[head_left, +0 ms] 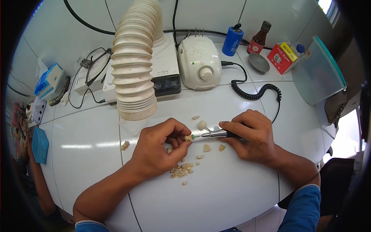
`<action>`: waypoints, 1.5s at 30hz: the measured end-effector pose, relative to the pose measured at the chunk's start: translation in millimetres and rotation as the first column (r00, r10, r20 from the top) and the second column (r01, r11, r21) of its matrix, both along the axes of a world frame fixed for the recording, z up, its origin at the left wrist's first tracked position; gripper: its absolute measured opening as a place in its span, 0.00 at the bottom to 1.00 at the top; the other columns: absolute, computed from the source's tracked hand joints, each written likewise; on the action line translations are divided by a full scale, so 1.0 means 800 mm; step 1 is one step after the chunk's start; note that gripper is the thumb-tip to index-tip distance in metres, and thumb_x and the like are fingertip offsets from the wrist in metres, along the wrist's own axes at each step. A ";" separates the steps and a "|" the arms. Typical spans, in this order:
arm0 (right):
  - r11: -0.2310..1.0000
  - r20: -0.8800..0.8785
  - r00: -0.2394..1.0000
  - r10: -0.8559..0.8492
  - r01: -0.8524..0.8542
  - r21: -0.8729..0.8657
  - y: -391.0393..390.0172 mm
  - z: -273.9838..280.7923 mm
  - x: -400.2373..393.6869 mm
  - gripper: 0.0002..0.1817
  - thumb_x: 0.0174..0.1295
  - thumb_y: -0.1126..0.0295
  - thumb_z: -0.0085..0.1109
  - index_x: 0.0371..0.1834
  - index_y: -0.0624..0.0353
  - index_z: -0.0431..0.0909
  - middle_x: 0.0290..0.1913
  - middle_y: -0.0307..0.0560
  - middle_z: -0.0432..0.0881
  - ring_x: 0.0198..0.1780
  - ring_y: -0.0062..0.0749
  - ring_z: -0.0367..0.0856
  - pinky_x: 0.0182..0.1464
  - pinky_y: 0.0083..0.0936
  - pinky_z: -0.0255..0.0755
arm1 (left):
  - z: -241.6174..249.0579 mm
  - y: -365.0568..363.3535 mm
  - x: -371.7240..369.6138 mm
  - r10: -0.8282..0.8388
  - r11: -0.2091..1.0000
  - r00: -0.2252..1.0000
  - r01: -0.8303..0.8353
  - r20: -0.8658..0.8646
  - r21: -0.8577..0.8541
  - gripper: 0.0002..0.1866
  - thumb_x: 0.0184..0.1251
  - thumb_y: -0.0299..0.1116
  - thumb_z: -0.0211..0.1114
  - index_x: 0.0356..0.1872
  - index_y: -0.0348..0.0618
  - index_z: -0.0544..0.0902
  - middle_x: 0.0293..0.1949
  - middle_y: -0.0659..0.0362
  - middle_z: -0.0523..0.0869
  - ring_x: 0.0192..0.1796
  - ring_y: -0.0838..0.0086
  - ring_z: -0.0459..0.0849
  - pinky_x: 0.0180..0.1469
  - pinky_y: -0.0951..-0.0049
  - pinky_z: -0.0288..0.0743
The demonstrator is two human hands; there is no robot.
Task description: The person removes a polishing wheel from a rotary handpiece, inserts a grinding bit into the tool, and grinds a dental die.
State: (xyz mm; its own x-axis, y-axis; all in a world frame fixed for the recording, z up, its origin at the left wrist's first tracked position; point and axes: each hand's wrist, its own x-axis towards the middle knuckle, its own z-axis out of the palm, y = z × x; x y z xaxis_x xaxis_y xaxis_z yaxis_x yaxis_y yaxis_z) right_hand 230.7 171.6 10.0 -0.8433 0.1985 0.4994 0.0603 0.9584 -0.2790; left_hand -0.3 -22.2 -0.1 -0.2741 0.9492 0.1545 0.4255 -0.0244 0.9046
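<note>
Cream-coloured and small, a tooth-shaped piece (189, 137) sits pinched between the thumb and fingertips of the left hand (160, 149), held just above the white table (216, 189). The right hand (251, 135) grips a slim metal handpiece (218, 134) like a pen, fingers closed around its dark rear part, and the tool's tip touches the pinched piece from the right. The two hands are close together, with the piece between them.

Just below the left hand lies a loose heap of similar small pieces (182, 169). A few more lie under the handpiece (206, 147), one sits above it (201, 124), and one rests apart to the left (124, 145).

A coiled black cord (257, 94) runs from behind the right hand up to a rounded white control box (199, 62) with a knob on its front. Beside that box a ribbed cream hose (135, 65) stands with its mouth down on the table, in front of a white and black machine (166, 73).

At the far right a red carton (283, 57) carries a yellow label reading "FACE MASK". Near it are a grey dish (258, 62), a brown bottle (259, 38) with a red label too small to read, and a blue cylinder (233, 40). A blue block (39, 145) lies at the left edge.
</note>
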 end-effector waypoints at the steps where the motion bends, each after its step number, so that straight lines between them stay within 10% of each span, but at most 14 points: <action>1: 1.000 0.004 1.000 0.002 -0.002 0.005 0.000 0.000 0.000 0.22 0.53 0.72 0.89 0.53 0.53 0.96 0.36 0.40 0.86 0.34 0.36 0.82 0.36 0.36 0.71 | 0.000 0.000 0.000 0.004 1.000 1.000 -0.004 0.004 -0.001 0.09 0.73 0.20 0.79 0.49 0.34 0.89 0.38 0.58 0.94 0.39 0.82 0.91 0.44 0.77 0.86; 45: 1.000 0.002 1.000 -0.011 0.011 0.008 0.001 -0.002 0.001 0.22 0.52 0.73 0.89 0.53 0.53 0.97 0.36 0.39 0.86 0.34 0.36 0.82 0.36 0.35 0.71 | 0.001 -0.001 0.000 0.014 1.000 1.000 -0.014 -0.002 0.003 0.09 0.74 0.21 0.80 0.50 0.33 0.90 0.41 0.57 0.96 0.42 0.80 0.93 0.48 0.77 0.89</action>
